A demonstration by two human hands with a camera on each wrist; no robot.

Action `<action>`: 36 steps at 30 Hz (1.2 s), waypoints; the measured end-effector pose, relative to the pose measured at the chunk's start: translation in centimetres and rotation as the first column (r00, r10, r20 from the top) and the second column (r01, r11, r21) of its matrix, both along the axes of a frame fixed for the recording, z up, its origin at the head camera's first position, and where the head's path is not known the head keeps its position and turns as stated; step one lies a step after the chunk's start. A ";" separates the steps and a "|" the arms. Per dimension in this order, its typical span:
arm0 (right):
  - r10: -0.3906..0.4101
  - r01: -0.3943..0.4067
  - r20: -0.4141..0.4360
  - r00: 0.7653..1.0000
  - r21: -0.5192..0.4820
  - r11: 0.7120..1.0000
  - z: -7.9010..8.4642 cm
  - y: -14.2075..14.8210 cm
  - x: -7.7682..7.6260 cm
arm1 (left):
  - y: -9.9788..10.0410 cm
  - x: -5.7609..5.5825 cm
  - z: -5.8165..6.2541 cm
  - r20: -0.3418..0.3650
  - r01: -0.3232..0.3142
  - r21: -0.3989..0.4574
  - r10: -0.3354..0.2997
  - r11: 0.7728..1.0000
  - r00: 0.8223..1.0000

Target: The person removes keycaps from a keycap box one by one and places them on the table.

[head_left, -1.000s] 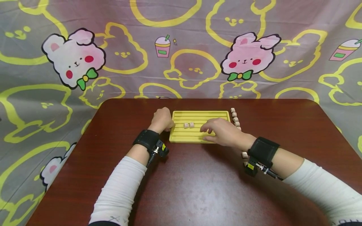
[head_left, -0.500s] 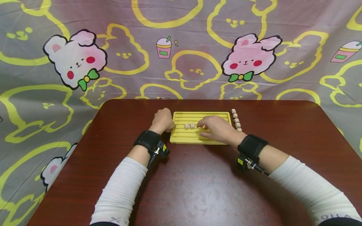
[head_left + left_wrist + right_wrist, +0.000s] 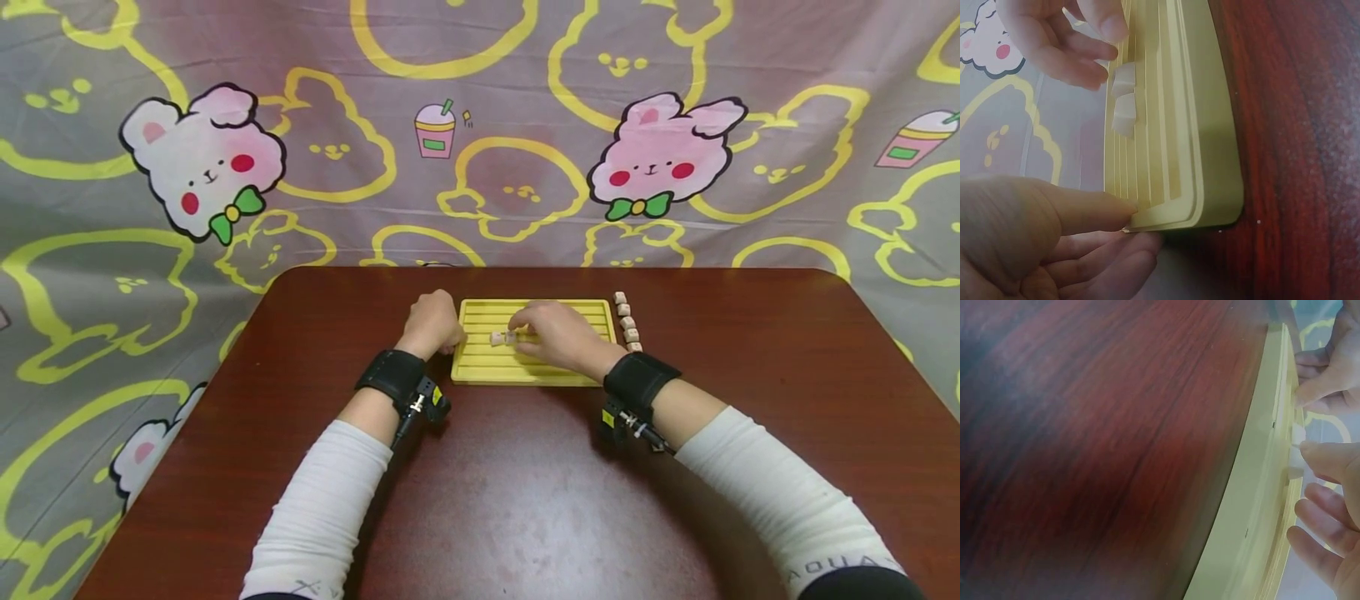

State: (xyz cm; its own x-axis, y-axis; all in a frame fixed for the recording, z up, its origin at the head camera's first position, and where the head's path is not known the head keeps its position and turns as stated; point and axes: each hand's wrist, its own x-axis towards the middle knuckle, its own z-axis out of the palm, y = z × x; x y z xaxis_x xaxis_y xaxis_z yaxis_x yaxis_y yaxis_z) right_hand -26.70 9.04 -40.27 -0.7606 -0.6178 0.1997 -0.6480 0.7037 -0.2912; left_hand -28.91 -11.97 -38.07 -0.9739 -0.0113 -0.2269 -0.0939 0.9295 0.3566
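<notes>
A yellow ridged tray (image 3: 480, 371) lies near the back of the table. My left hand (image 3: 432, 323) grips its left end, the thumb on top of the rim and the fingers beneath, as the left wrist view (image 3: 1054, 240) shows. Two small off-white blocks sit side by side in a middle groove: a left block (image 3: 496, 339) and a right block (image 3: 511, 337). Above the tray, my right hand (image 3: 558, 333) has its thumb and fingers apart around the right block. Contact with that block cannot be made out. Marks on the blocks are too small to read.
A column of several similar off-white blocks (image 3: 627, 322) stands along the tray's right side. Another block (image 3: 657, 447) shows partly behind the right wrist. The brown table (image 3: 525, 500) ends at a patterned curtain (image 3: 517, 108) at the back.
My right hand has moved left over the tray, from its right part up to the right block. The left hand has stayed on the tray's left end.
</notes>
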 end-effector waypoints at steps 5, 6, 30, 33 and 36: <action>-0.022 0.023 -0.017 1.000 0.010 1.000 -0.3 -0.5 -0.1 | 0.1 0.0 0.0 0.000 0.002 -0.003 -0.002 1.000 1.000; -0.024 0.025 -0.017 1.000 0.010 1.000 -0.4 -0.6 -0.1 | 0.1 0.0 0.0 0.002 0.001 0.000 -0.001 1.000 1.000; -0.066 0.066 -0.002 0.998 0.039 0.997 -0.8 -1.7 -0.8 | -0.1 0.1 0.0 -0.011 0.012 0.014 -0.012 1.000 1.000; -0.067 0.067 -0.005 0.998 0.040 0.997 -0.9 -1.7 -0.8 | -0.1 0.1 0.0 -0.014 0.016 0.017 -0.015 1.000 1.000; -0.070 0.071 -0.009 0.997 0.038 0.997 -0.9 -1.7 -0.8 | -0.1 0.1 0.0 -0.016 0.014 0.020 -0.013 1.000 1.000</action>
